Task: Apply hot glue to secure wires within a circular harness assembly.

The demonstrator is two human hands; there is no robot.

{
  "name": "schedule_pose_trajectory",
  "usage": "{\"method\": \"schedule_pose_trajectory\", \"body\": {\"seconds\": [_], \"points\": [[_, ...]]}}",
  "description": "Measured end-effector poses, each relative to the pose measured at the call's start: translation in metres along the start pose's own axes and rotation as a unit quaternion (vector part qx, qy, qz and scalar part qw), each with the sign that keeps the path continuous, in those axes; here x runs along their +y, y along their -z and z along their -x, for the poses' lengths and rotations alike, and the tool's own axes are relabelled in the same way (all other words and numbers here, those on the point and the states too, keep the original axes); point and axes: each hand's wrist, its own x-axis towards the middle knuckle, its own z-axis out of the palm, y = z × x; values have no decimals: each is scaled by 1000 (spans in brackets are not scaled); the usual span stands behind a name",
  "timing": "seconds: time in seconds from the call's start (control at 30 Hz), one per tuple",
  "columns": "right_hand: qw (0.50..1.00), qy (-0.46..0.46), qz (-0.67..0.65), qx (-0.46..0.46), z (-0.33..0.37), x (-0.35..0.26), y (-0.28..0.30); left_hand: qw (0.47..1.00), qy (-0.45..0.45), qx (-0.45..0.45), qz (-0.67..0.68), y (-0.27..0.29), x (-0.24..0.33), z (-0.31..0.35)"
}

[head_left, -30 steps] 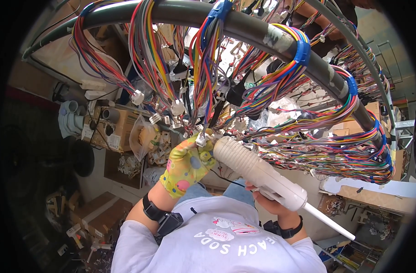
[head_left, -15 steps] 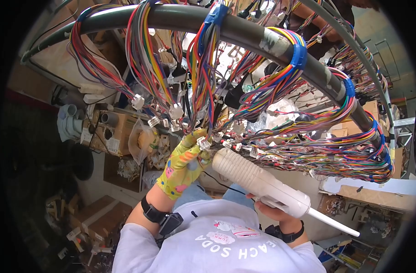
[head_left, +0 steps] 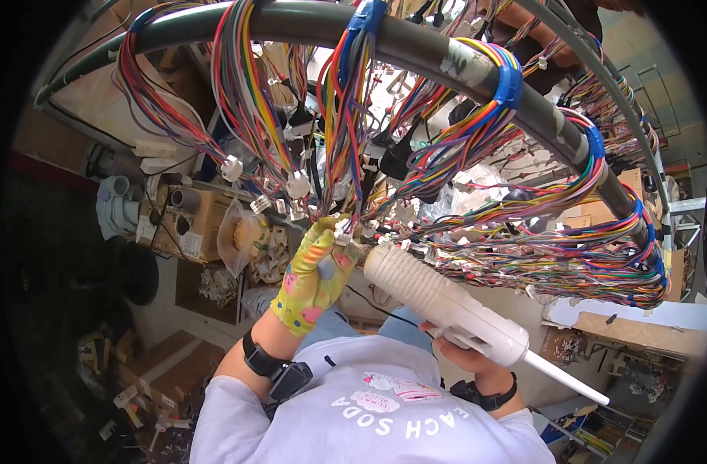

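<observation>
Cluttered workshop bg: cardboard box [head_left: 175, 367] at L, dark curved pipe [head_left: 307, 22] overhead w/ wire bundles [head_left: 245, 93] hung off it, blue tape [head_left: 509, 85] round several, prob. to keep ends sorted & within reach. L hand [head_left: 313, 280], in yellow patterned glove [head_left: 293, 311], pinches plug [head_left: 343, 230] at lower end of the hanging wires; glove prob. vs heat. R hand [head_left: 463, 354] bare, gripping glue gun [head_left: 446, 298] from below, fingers partly hidden. Gun angled so front end is just beside plug, prob. for aim; contact: can't tell. Plug small, white, blocky, finer detail unclear. Gun off-white, ribbed front, white stick [head_left: 566, 379] out back.
</observation>
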Motion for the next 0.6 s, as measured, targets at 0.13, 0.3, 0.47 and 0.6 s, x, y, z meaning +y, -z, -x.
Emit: {"method": "schedule_pose_trajectory", "body": {"seconds": [0.13,0.3,0.47,0.6], "points": [[991,40,124,-11,-2,-5,-1,998,28,-17,59,-4,1,0],[999,21,8,-32,-2,4,1,994,28,-32,104,-4,0,0],[983,-24,-175,-56,-10,-9,-11,995,21,-31,97,-2,0,-1],[986,-40,-159,-25,-8,-6,-12,996,19,-20,86,5,-1,-3]]}}
